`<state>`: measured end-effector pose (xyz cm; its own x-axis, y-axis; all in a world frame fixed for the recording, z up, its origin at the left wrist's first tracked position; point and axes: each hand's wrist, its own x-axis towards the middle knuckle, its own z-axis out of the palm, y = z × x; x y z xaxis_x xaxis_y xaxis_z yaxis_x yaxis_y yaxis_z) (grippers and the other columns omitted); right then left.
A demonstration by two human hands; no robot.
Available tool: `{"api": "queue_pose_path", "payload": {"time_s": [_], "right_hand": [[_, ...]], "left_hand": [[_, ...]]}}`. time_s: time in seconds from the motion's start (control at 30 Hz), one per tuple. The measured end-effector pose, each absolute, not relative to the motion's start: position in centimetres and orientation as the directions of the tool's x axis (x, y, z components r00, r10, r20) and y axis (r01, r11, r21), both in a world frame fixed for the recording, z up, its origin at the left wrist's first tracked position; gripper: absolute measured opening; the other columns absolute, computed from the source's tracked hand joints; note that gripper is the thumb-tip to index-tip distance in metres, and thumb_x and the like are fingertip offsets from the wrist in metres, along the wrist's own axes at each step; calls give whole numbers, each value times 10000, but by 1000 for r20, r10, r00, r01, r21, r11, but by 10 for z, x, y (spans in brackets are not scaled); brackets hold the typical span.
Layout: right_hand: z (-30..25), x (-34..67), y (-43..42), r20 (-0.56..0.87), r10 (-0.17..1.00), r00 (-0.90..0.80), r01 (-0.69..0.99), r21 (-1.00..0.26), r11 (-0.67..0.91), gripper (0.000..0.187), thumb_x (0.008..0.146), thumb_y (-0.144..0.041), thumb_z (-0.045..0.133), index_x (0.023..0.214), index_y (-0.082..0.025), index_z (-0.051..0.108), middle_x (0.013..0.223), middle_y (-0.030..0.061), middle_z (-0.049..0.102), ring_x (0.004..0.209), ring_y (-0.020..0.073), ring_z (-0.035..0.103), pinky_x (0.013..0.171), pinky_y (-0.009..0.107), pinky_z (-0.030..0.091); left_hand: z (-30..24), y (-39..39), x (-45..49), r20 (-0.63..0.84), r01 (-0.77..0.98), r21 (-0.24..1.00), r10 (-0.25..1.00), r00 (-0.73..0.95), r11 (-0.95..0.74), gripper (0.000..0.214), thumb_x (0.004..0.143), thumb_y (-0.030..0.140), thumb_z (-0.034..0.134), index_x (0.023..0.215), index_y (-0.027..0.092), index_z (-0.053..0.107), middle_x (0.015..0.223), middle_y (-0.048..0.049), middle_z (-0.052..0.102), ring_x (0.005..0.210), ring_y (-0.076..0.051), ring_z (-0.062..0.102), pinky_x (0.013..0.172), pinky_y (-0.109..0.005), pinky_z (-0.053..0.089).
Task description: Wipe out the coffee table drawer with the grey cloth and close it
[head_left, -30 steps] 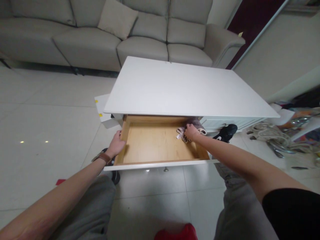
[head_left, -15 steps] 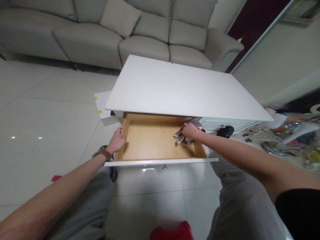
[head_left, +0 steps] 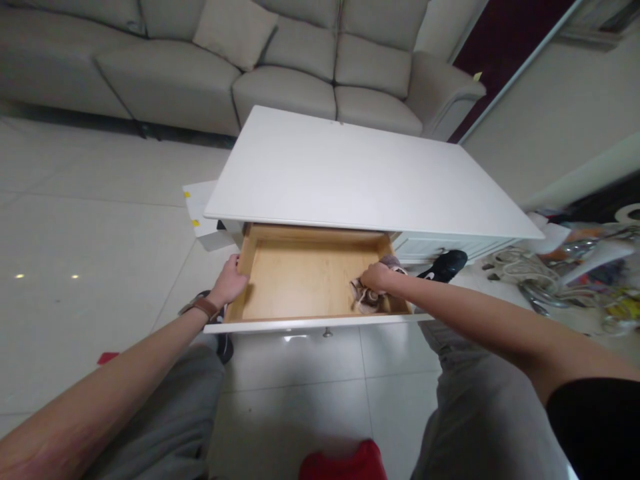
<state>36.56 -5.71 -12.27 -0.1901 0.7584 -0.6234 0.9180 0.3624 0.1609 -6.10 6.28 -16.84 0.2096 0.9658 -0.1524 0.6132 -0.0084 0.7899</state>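
Note:
A wooden drawer (head_left: 295, 280) is pulled out of the white coffee table (head_left: 350, 177), its white front and small knob facing me. My left hand (head_left: 230, 280) grips the drawer's left side wall, fingers wrapped over the outside. Inside the drawer at the right, my right hand (head_left: 377, 276) is closed on a crumpled brown patterned cloth (head_left: 367, 299). The cloth rests against the drawer bottom near the front right corner, and part of it shows beyond the hand by the right wall. The right fingertips are partly hidden in its folds.
A grey sofa (head_left: 285, 87) with a cushion stands behind the table. A white box (head_left: 203, 213) sits on the floor at the table's left. Cables (head_left: 515, 273) and mixed items lie at the right. A red object (head_left: 345, 463) is below me on the floor.
My right hand has moved the cloth slightly toward the drawer's front right corner, bunching it up. My left hand keeps its grip on the drawer side.

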Motion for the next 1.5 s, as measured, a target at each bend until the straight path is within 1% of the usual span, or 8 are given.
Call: {"api": "queue_pose_path", "payload": {"time_s": [0.17, 0.3, 0.4, 0.47, 0.67, 0.87, 1.27, 1.5], "right_hand": [[-74, 369, -41, -436, 869, -233, 945, 110, 308, 492, 824, -221, 658, 1314, -257, 672, 1305, 126, 673, 1149, 295, 637, 974, 384, 490], [-92, 359, -59, -466, 870, -160, 975, 64, 213, 839, 779, -292, 721, 1559, -331, 413, 1660, 112, 286, 1371, 434, 429, 1040, 528, 443], [-122, 354, -69, -534, 841, -86, 991, 44, 130, 1074, 721, -288, 773, 1612, -469, 201, 1727, 31, -36, 1472, 510, 237, 1072, 629, 379], [-135, 351, -67, -494, 868, -47, 997, 32, 72, 1116, 724, -258, 765, 1617, -485, 136, 1721, 31, -105, 1488, 512, 204, 1096, 634, 349], [-138, 327, -37, -335, 940, 70, 995, 85, -44, 764, 898, -226, 579, 1592, -408, 318, 1654, 139, 261, 1360, 410, 470, 1045, 526, 443], [-129, 273, 5, -323, 943, 76, 995, 86, -50, 439, 942, -187, 490, 1363, -197, 612, 1261, 198, 661, 1115, 291, 667, 939, 386, 522], [-129, 85, 28, -312, 859, -407, 912, -79, 403, 325, 943, -90, 500, 1177, -20, 715, 1143, 285, 715, 1114, 314, 692, 888, 405, 560], [-111, 101, 3, -368, 570, -735, 657, -178, 733, 300, 810, -249, 659, 1055, -118, 774, 1027, 192, 768, 984, 320, 728, 844, 396, 558]], "left_hand": [[-168, 63, -62, -143, 617, 787, 968, 208, -17, 632, 638, 132, 557, 1266, 171, 494, 1106, -110, 659, 1014, -287, 649, 926, -414, 538], [-169, 63, -62, -136, 611, 791, 966, 219, -27, 634, 627, 124, 552, 1257, 170, 495, 1121, -114, 657, 1046, -291, 640, 949, -414, 531], [-169, 63, -62, -131, 593, 805, 968, 216, -23, 613, 620, 116, 554, 1227, 182, 500, 1116, -103, 659, 1070, -288, 634, 967, -418, 527], [-170, 63, -61, -121, 568, 822, 968, 219, -26, 596, 615, 109, 557, 1203, 189, 506, 1104, -99, 662, 1073, -287, 633, 975, -426, 526], [-170, 61, -59, -102, 501, 865, 971, 215, -20, 562, 616, 98, 549, 1169, 193, 514, 1044, -87, 667, 1035, -280, 640, 961, -446, 528], [-169, 58, -59, -91, 508, 861, 974, 205, -26, 497, 686, 155, 575, 1178, 189, 512, 1091, -99, 650, 1031, -277, 628, 970, -455, 504], [-161, 56, -56, -45, 525, 849, 981, 188, -62, 325, 939, 474, 450, 1081, 203, 559, 1062, -99, 656, 1056, -283, 606, 989, -463, 464], [-163, 56, -56, -28, 551, 832, 987, 157, -64, 256, 941, 447, 442, 1017, 225, 545, 1023, -93, 663, 1010, -268, 612, 953, -449, 471]]}}
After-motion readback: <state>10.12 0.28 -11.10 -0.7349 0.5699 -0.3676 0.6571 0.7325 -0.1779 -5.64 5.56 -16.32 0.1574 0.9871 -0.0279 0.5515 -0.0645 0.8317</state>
